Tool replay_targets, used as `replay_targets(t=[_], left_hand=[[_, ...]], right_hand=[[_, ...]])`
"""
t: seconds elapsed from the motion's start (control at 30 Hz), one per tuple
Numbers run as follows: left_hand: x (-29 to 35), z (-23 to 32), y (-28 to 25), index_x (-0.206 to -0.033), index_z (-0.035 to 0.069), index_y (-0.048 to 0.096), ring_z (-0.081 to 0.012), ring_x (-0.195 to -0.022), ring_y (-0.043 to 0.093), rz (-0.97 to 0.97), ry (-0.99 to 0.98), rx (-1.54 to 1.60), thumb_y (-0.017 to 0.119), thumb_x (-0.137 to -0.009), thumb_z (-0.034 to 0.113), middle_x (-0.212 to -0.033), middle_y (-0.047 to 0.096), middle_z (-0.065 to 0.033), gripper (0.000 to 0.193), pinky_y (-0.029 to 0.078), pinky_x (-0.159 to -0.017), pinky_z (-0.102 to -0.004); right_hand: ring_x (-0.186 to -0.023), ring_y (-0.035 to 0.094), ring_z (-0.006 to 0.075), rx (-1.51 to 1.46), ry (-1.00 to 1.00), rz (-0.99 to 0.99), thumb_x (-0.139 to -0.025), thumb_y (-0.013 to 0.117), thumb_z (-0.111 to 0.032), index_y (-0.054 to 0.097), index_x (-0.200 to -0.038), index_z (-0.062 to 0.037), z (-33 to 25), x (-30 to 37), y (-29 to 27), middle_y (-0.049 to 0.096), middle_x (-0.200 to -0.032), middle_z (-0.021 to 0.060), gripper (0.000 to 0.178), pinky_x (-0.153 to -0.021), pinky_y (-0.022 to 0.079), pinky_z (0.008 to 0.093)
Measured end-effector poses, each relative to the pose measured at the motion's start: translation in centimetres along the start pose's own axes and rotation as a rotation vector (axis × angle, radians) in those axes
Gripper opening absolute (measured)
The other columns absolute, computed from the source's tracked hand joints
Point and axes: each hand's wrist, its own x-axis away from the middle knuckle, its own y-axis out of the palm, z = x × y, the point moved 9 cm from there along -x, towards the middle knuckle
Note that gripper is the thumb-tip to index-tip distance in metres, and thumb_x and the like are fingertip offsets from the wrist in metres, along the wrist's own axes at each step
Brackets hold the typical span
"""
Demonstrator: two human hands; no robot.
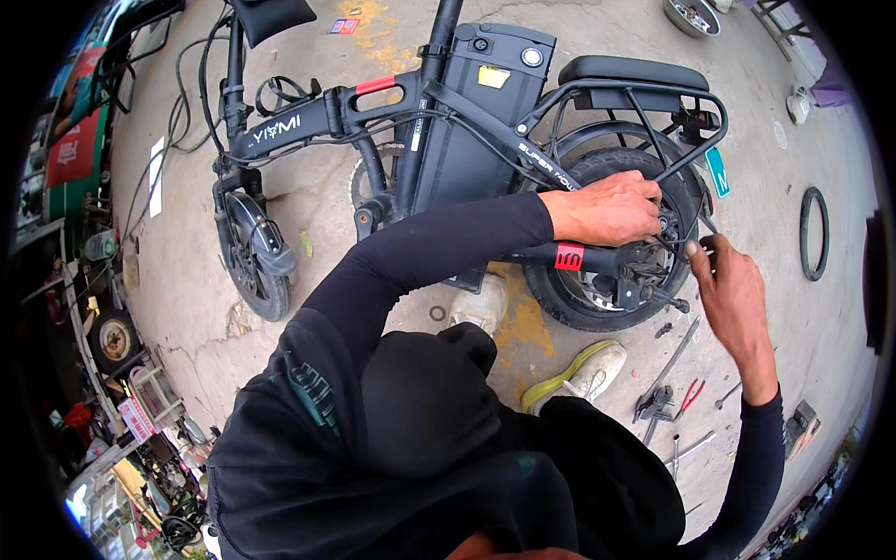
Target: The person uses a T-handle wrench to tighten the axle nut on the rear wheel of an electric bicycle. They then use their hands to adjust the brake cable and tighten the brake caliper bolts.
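While left hand (609, 207) fingers grip rear wheel (607, 245) hub, right hand (733, 285) pinches cable.

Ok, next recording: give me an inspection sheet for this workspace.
Surface: cracked concrete floor, yellow stains.
Job's things: black electric bike standing upright; rear wheel under both hands.
Clutter: pliers, wrenches and other small tools lie on the floor right of the wheel; loose tyre farther right.
Hands: left hand rests on the wheel hub area; right hand pinches something small at the axle, too small to tell.
Cables: black cables loop off the bike's handlebar end.
Surroundings: shop goods and a small wheel at left.
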Motion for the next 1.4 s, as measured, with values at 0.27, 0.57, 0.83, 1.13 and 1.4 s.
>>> replay_targets(t=[0.27, 0.57, 0.83, 1.13, 1.4], left_hand=[[0.1, 0.2, -0.1, -0.096, 0.009, 0.075, -0.0245, -0.112, 0.059, 0.015, 0.052, 0.008, 0.065, -0.088, 0.022, -0.092, 0.071, -0.0019, 0.018, 0.046, -0.091, -0.0399], [0.6, -0.4, 0.0, -0.101, 0.008, 0.075, -0.0259, -0.113, 0.058, -0.008, 0.044, 0.022, 0.063, -0.091, 0.022, -0.095, 0.071, -0.0034, 0.021, 0.045, -0.091, -0.0409], [0.1, -0.6, -0.1, -0.098, 0.008, 0.074, -0.0266, -0.112, 0.058, -0.025, 0.010, 0.114, 0.065, -0.092, 0.025, -0.093, 0.070, -0.0040, 0.020, 0.045, -0.092, -0.0417], [0.4, -0.6, 0.1, -0.094, 0.008, 0.073, -0.0266, -0.110, 0.058, -0.012, 0.029, 0.073, 0.065, -0.092, 0.025, -0.092, 0.069, -0.0037, 0.019, 0.045, -0.091, -0.0414], [0.5, -0.3, -0.3, -0.092, 0.007, 0.072, -0.0261, -0.110, 0.058, 0.002, 0.062, 0.054, 0.063, -0.089, 0.024, -0.091, 0.069, -0.0031, 0.019, 0.045, -0.091, -0.0402]], right_hand=[[-0.083, 0.069, 0.0277, 0.158, -0.099, -0.077, -0.096, 0.067, -0.031, 0.066, -0.092, -0.0002, -1.6, 1.2, 2.3, 0.070, -0.082, 0.0126, 0.031, -0.073, 0.053, 0.0375], [-0.109, 0.061, 0.0250, 0.994, -0.752, 0.247, -0.096, 0.057, -0.025, 0.061, -0.118, 0.0004, -6.5, 4.3, 2.1, 0.068, -0.107, 0.0074, 0.034, -0.086, 0.050, 0.0382], [-0.069, 0.068, 0.0258, -0.170, 0.006, -0.102, -0.101, 0.061, -0.037, 0.062, -0.108, 0.0032, 0.4, -1.1, 1.3, 0.068, -0.080, 0.0094, 0.041, -0.061, 0.052, 0.0371], [-0.105, 0.058, 0.0259, 1.098, -0.817, 0.268, -0.090, 0.061, -0.024, 0.064, -0.118, -0.0024, -4.2, 2.5, 1.9, 0.063, -0.115, 0.0121, 0.035, -0.082, 0.049, 0.0359], [-0.094, 0.059, 0.0210, 0.863, -0.946, 0.225, -0.091, 0.065, -0.042, 0.061, -0.093, -0.0086, -5.0, 0.3, 0.4, 0.061, -0.095, 0.0051, 0.034, -0.073, 0.047, 0.0341]])
